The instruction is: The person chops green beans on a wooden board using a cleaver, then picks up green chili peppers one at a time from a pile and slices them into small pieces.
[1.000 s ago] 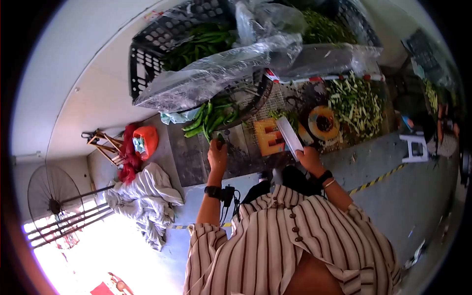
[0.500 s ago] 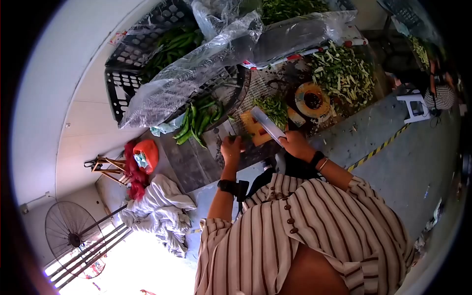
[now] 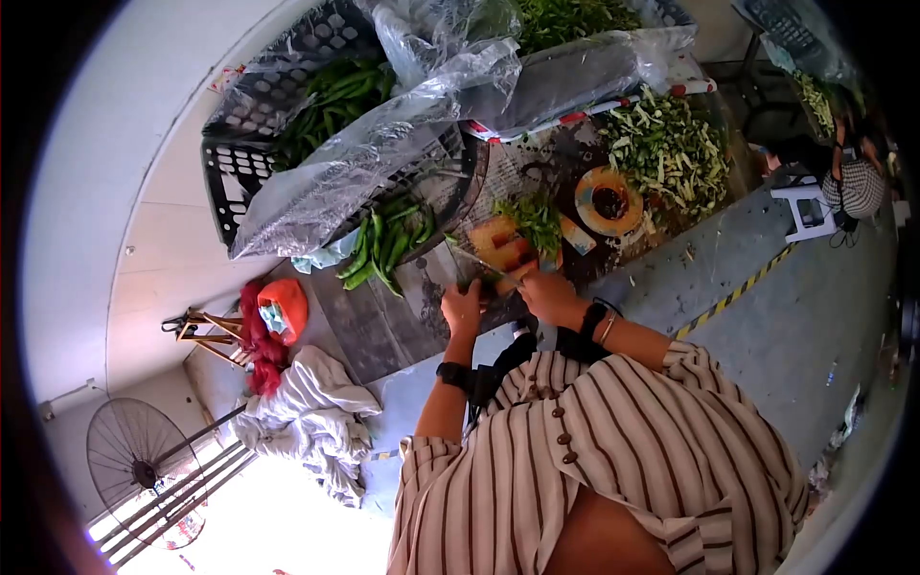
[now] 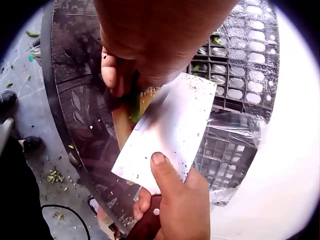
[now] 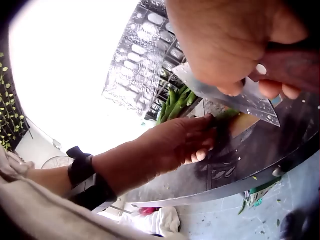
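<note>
My left hand [image 3: 463, 307] grips a green chili pepper [image 4: 134, 102] at the near left edge of the orange cutting board [image 3: 489, 235]. In my right hand [image 3: 551, 295] is a cleaver [image 4: 172, 132] with a dark red handle, the thumb lying along its blade. Its blade stands right beside the left fingertips, over the pepper, and appears nearly edge-on in the head view. Cut green pieces [image 3: 539, 220] lie on the far right part of the board. Left of it, whole green peppers [image 3: 383, 244] are heaped on the table [image 3: 369, 326].
Behind the table stands a black crate [image 3: 225, 182] of peppers, draped with clear plastic [image 3: 335, 182]. A round tape-like ring [image 3: 585, 206] and a large pile of cut pieces [image 3: 671, 153] lie to the right. Someone sits beyond a white stool [image 3: 805, 211].
My left hand has moved right from beside the pepper heap to the board with a pepper. The cleaver has come left toward it and turned from flat to nearly edge-on.
</note>
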A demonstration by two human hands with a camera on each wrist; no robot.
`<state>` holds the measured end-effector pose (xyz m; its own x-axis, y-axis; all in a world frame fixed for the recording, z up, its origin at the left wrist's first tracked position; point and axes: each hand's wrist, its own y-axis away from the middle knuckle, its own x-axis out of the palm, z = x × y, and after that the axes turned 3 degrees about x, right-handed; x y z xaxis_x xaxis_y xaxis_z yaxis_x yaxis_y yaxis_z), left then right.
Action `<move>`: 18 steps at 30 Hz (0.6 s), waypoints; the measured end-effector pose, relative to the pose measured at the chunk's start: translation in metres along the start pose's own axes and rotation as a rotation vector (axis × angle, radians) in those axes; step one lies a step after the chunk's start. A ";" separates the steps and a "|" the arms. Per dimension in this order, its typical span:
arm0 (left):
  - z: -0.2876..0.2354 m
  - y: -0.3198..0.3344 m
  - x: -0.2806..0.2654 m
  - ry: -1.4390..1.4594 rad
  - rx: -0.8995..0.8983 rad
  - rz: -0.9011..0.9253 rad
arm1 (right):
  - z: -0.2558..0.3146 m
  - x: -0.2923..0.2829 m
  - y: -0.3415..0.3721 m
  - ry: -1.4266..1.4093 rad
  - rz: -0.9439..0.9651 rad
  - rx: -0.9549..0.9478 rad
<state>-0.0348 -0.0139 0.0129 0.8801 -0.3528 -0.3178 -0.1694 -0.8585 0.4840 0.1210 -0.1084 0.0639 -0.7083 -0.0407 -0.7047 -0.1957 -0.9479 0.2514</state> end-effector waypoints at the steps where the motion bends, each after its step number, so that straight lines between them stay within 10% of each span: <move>1: 0.001 0.000 -0.001 -0.001 -0.005 -0.001 | 0.000 0.001 0.000 -0.002 0.005 0.001; 18: 0.009 -0.002 -0.011 0.068 0.047 0.011 | -0.002 0.021 -0.033 0.148 0.019 -0.111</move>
<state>-0.0476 -0.0114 0.0082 0.9060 -0.3372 -0.2560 -0.1980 -0.8720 0.4477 0.1139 -0.0787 0.0392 -0.6019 -0.0971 -0.7927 -0.1015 -0.9752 0.1965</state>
